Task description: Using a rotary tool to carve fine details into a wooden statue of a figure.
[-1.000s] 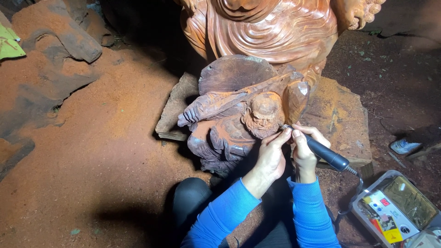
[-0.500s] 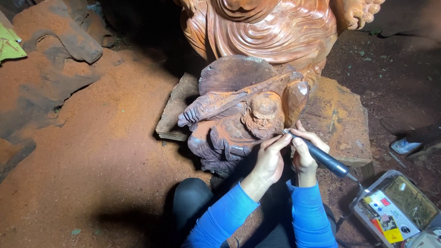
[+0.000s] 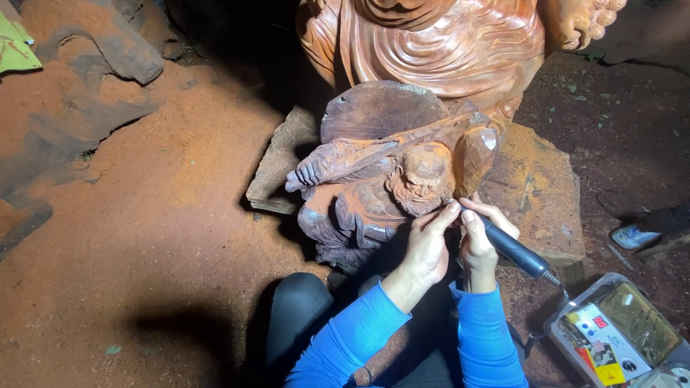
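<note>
1. I note a floor of fine red-orange sawdust (image 3: 144, 237) covering the whole left side of the view, with dark reddish wood slabs (image 3: 108, 50) lying on it at upper left.
2. A large reddish-brown carved wooden statue with flowing robe folds (image 3: 438, 43) stands at the top centre, lit brightly; only its lower body is in view.
3. A flat, rough wooden block dusted orange (image 3: 535, 190) lies to the right of centre, below the large statue.
4. The small dark-brown wooden carving of a bearded figure (image 3: 388, 172) lies in the centre, in front of the large statue and against the flat block; its carved face (image 3: 420, 179) points toward me.
5. Both forearms wear bright blue sleeves (image 3: 359, 338) and rise from the bottom edge.
6. A grey control box with a red digital display and knobs (image 3: 611, 334) sits at lower right, a cable running from it to the tool.
7. The left hand (image 3: 428, 244) rests against the carving just under the face, fingers together and extended, fingertips touching the wood.
8. The right hand (image 3: 478, 241) is clamped around the slim black rotary handpiece (image 3: 514, 248), fingers curled tight, tip meeting the carving beside the left fingertips.
9. A white and blue shoe (image 3: 632, 236) lies at the right edge.
</note>
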